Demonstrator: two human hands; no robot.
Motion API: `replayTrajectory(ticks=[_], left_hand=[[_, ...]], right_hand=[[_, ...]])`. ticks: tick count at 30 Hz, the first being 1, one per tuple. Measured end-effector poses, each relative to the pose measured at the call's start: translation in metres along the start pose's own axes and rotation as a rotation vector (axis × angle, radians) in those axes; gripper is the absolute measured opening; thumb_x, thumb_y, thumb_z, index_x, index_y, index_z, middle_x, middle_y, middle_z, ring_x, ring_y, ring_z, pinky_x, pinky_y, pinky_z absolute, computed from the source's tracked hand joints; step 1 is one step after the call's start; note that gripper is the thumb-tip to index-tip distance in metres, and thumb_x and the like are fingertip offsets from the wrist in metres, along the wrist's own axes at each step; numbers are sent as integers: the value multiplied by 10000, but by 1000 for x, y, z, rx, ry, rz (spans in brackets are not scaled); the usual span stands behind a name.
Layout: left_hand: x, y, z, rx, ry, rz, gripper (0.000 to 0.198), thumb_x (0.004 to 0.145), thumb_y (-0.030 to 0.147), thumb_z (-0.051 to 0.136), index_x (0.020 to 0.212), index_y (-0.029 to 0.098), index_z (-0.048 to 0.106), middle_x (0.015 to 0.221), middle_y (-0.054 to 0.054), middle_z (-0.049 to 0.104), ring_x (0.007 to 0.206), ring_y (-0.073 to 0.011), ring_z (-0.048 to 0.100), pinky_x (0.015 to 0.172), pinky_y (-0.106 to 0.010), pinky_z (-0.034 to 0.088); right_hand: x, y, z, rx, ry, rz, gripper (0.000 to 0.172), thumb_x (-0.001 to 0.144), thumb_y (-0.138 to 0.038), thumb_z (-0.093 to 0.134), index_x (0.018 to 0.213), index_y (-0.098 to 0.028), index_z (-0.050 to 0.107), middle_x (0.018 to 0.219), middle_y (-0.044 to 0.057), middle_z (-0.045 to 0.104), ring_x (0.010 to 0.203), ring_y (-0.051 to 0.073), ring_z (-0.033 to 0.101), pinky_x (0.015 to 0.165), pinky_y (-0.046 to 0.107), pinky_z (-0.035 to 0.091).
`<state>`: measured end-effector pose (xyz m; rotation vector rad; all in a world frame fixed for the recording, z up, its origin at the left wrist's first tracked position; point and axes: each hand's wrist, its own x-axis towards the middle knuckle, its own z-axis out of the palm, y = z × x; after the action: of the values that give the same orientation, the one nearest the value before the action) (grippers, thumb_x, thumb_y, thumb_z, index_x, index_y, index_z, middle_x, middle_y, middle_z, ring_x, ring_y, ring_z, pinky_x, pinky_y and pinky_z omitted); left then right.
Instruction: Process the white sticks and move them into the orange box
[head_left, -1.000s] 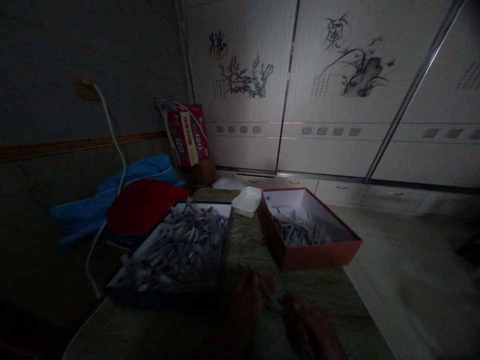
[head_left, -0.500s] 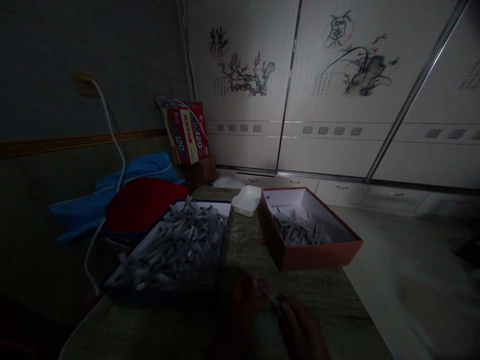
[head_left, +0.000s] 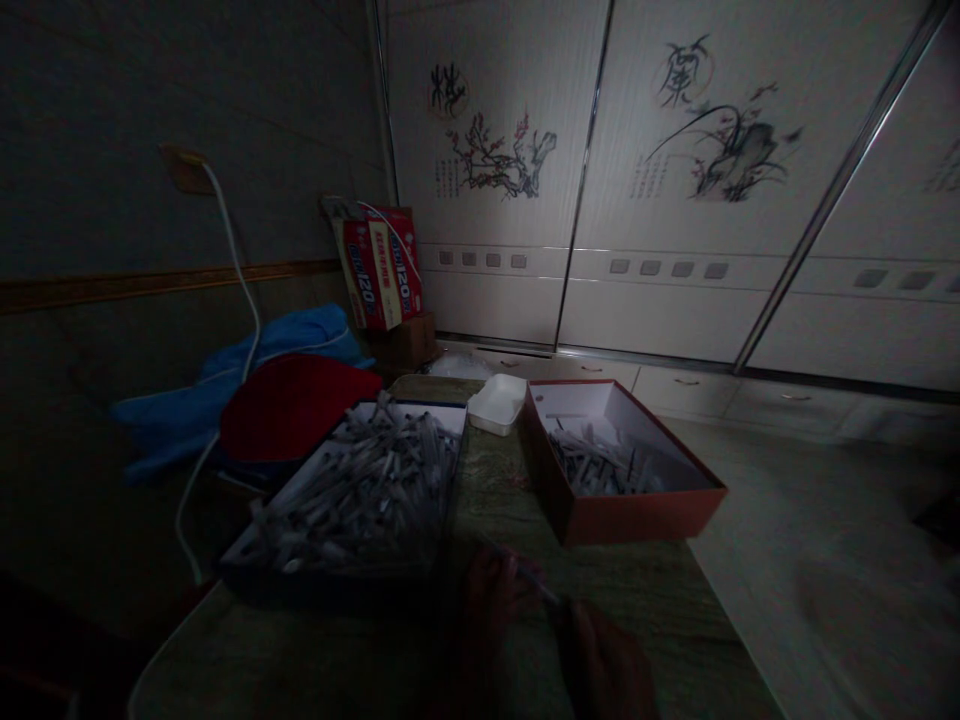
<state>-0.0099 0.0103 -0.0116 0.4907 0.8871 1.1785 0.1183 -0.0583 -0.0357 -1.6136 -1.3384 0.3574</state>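
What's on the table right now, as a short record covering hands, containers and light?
Left hand: on a thin item
Right hand: holding the item's nearer end
Dark box: on the left, heaped with thin pieces
Red-brown box: on the right, partly filled with similar pieces
White tray: between the boxes' far ends
Light: dim; the item's exact type cannot be told

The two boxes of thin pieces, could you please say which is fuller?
The dark-sided box on the left, where thin pieces heap high; those in the orange-red box lie well below its rim.
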Motion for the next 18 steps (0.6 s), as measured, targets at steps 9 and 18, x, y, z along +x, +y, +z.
replayTrajectory(ticks=[9,18], left_hand=[[-4,-1,-1,66,3,24,416,542,406,792,796,182,551,702,-68,744,725,-293,714,622,-368,553],[-5,1,1,56,12,22,427,536,404,802,783,168,546,691,-79,743,666,-264,712,587,-335,548]], right_hand=[[-6,13,-2,-21,-22,-97,482,874,-570,357,905,-231,699,871,89,734,756,212,688,683,254,518],[-9,-1,-3,-31,17,-61,501,794,-647,435,856,-229,704,760,67,723,659,203,673,586,237,517]])
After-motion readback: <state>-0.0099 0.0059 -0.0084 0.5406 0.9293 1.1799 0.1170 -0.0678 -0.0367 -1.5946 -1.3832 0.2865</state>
